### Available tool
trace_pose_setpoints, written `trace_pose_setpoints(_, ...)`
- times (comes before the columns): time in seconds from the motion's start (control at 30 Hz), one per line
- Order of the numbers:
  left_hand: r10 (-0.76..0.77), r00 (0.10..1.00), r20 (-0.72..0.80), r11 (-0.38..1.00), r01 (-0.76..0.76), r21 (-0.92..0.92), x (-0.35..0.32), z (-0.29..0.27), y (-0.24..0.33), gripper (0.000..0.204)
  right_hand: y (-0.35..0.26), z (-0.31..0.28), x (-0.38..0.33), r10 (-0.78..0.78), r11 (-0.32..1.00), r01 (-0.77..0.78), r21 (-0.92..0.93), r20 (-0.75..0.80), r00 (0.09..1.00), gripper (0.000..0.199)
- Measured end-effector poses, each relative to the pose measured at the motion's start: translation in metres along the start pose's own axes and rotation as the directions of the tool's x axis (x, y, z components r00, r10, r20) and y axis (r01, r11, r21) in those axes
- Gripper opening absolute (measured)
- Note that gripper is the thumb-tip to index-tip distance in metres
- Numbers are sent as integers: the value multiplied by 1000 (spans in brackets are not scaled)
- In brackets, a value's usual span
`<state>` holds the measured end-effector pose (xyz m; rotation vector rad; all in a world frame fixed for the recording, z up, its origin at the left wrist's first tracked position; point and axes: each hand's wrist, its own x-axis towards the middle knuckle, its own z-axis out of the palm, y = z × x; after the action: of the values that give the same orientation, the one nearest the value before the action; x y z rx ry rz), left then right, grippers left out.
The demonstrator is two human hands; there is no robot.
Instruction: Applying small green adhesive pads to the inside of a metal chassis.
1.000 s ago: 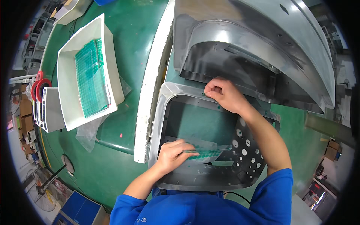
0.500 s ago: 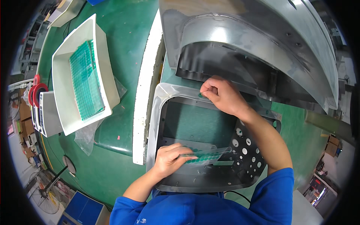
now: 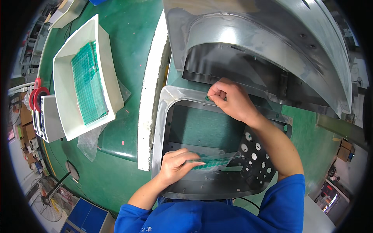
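Note:
A clear sheet of round green stickers (image 3: 215,161) is pinched in my left hand (image 3: 175,166), over the near part of the open metal housing (image 3: 165,101). My right hand (image 3: 232,98) is closed in a pinch at the housing's far rim. A small green sticker (image 3: 207,98) shows at its fingertips, against the metal. Another green dot (image 3: 277,115) sits farther right along the same rim. Inside the housing, a dark panel with round holes (image 3: 256,157) stands at the right.
A large curved metal shell (image 3: 217,31) stands beyond the housing. To the left, a white bin (image 3: 107,73) holds more green sticker sheets (image 3: 87,83) on a green table (image 3: 124,50). Red tape rolls (image 3: 37,97) and a fan (image 3: 48,206) are farther left. A white bar (image 3: 147,112) runs beside the housing.
Hardly anything differs. Both hands stay in the same places, the right one still pinching at the far rim.

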<state>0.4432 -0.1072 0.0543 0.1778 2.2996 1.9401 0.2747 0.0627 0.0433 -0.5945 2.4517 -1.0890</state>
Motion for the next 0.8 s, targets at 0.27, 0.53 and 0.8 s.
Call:
trace_pose_setpoints(0.27,5,1000,-7,1000,-5,26,1,0,0,18,-1,-2,1,72,990,-76,117,37,997,12)
trace_pose_setpoints(0.53,78,995,-56,996,-75,42,2,7,0,18,4,-13,20,180,973,-210,94,261,949,20)
trace_pose_setpoints(0.8,74,961,-265,997,-67,36,-70,-10,34,13,14,4,21,190,897,-292,331,309,932,14)
